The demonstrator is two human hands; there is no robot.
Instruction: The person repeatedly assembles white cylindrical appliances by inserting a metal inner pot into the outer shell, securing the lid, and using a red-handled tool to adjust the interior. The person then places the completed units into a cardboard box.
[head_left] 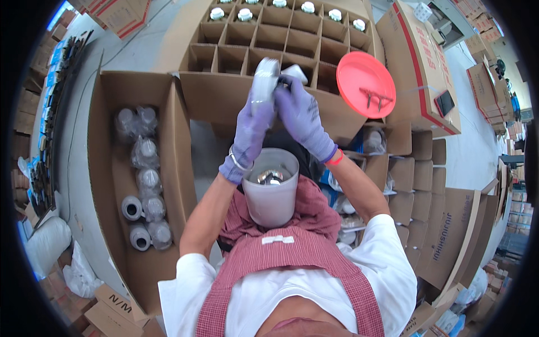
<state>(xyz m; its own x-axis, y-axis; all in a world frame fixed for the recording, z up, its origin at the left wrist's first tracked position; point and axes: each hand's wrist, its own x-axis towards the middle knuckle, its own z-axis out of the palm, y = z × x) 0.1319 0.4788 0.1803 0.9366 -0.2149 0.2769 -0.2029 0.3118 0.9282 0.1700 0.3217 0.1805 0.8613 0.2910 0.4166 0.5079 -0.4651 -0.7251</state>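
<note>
My left hand (pixel 251 121), in a purple glove, is wrapped round a shiny white bottle-like piece (pixel 266 76) smeared by motion. Against it presses my right hand (pixel 303 112), gloved alike, its fingers bent round something dark that I cannot make out; a small white part (pixel 294 73) shows just past them. Both hands are raised above the near edge of a divided carton (pixel 224 92). Below them, a frosted plastic bucket (pixel 270 199) stands in my lap, with shiny metal pieces (pixel 270 177) inside.
Several bottles with silvery tops (pixel 245 15) stand in the carton's far cells. A red round tray (pixel 359 67) holds small metal tools (pixel 375 100). On my left is a long open box (pixel 137 269) with plastic-wrapped white pieces (pixel 149 180). A phone (pixel 444 103) lies on a taped carton (pixel 418 62).
</note>
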